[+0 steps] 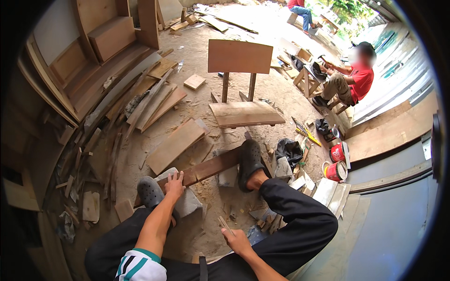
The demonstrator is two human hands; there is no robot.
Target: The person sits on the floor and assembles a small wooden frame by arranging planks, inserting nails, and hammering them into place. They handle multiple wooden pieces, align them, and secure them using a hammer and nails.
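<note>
Across the ground in front of me runs a dark brown wooden plank (212, 167), propped on grey blocks (188, 203). My left hand (174, 186) lies on its left part with the fingers spread, pressing it from above and not wrapped round it. My dark clogs (251, 159) are at both ends of the plank. Lower and to the right, over my lap, my right hand (237, 240) is closed on a short, thin wooden strip (225, 225) that sticks up out of the fist. A dark line crosses the plank just right of my left hand.
A small wooden chair (240, 57) stands ahead. Loose boards (176, 145) and scrap strips pile up on the left beside a wooden cabinet (112, 40). Red paint cans (335, 171), a black bag (288, 151) and a yellow tool (307, 134) lie right. A person in red (362, 77) sits working beyond.
</note>
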